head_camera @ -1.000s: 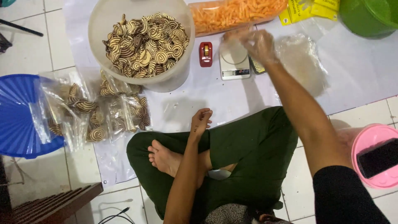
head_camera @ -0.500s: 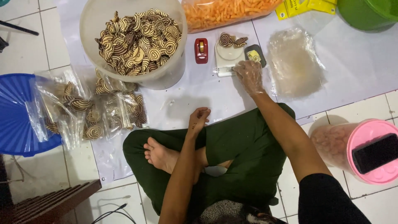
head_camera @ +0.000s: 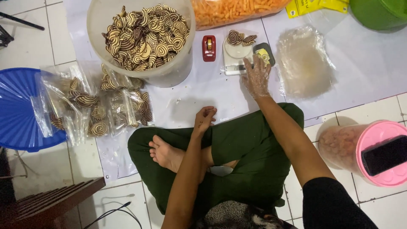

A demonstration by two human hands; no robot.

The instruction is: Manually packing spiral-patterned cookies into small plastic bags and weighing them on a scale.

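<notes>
On the small scale (head_camera: 235, 54) our gloved right hand (head_camera: 256, 77) rests flat and open (holding nothing). We could tip its spiral cookies (head_camera: 239, 38) off by pressing; our left hand (head_camera: 205, 118) lies loosely curled, empty.

I see my right hand (head_camera: 256, 78) stretched toward the upper middle of the frame, gloved in thin clear plastic, fingers spread flat. My left hand (head_camera: 204, 120) rests at centre, bare, fingers loosely curled.
</notes>
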